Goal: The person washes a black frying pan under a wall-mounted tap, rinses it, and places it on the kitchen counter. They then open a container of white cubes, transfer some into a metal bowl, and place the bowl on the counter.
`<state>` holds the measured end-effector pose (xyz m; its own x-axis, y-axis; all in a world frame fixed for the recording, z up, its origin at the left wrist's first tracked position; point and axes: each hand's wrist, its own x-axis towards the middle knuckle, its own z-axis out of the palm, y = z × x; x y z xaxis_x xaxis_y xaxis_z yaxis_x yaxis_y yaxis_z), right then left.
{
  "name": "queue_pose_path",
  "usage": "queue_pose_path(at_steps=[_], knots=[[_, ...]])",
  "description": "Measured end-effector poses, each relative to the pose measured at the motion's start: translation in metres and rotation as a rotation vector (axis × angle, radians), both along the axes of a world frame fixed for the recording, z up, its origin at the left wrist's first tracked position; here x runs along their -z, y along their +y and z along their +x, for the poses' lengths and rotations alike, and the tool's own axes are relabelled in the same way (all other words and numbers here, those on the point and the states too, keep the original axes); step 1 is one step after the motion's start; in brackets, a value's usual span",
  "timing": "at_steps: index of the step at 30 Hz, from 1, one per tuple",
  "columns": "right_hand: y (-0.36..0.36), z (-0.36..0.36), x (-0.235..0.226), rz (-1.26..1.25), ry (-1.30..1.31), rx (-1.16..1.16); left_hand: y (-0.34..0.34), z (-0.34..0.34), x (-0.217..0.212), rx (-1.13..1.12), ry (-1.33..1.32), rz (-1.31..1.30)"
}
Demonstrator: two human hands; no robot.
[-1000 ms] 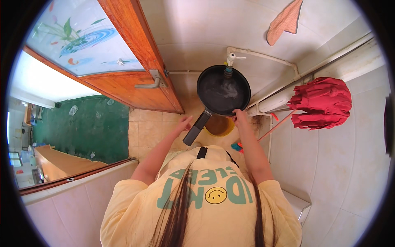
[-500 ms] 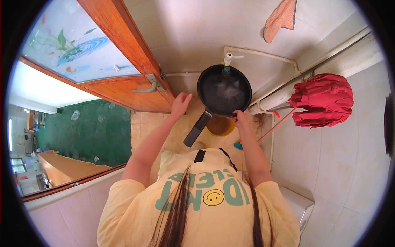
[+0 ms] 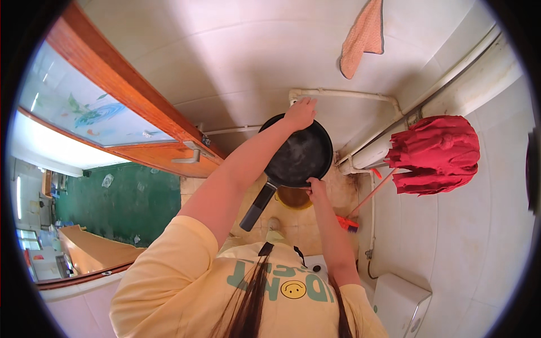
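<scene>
A black frying pan (image 3: 326, 160) with a dark grey handle (image 3: 258, 207) is held face up in front of the wall, some water swirling in it. My right hand (image 3: 317, 188) grips its near rim, to the right of the handle. Across the pan, my left hand (image 3: 300, 115) reaches to its far side, fingers curled over the wall tap, which the hand now covers. The pan's handle points down and left, with no hand on it. Beneath the pan, partly hidden, is a yellow bucket (image 3: 296, 207) with a brownish inside.
At the right hangs a red mop head (image 3: 437, 155). Pale pipes (image 3: 349, 97) run along the wall, below an orange cloth (image 3: 363, 42). A wooden door (image 3: 132, 76) stands at the left. A red-orange brush (image 3: 348, 224) and a white box (image 3: 403, 301) are at lower right.
My left hand has moved from left of the pan up and right onto the tap. My right hand still holds the rim. The whole view has shifted slightly.
</scene>
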<state>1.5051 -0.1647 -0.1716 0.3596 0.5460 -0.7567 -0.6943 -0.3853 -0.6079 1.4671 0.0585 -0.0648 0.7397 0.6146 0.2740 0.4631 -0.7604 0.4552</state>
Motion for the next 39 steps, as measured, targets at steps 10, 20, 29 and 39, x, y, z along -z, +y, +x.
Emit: queue_pose_path(at_steps=[10,20,29,39], knots=[[-0.001,0.009,-0.003,-0.009,0.019,0.039,0.018,0.014,0.014,0.065,0.111,-0.311],[-0.002,0.009,0.007,0.006,-0.001,0.029,0.02,0.009,0.016,0.073,0.086,-0.321],[-0.008,0.008,0.006,-0.018,-0.011,0.016,0.002,-0.008,0.003,0.107,0.053,-0.223],[-0.017,0.005,0.029,-0.003,-0.024,-0.013,-0.023,-0.07,-0.008,0.213,-0.068,0.111]])
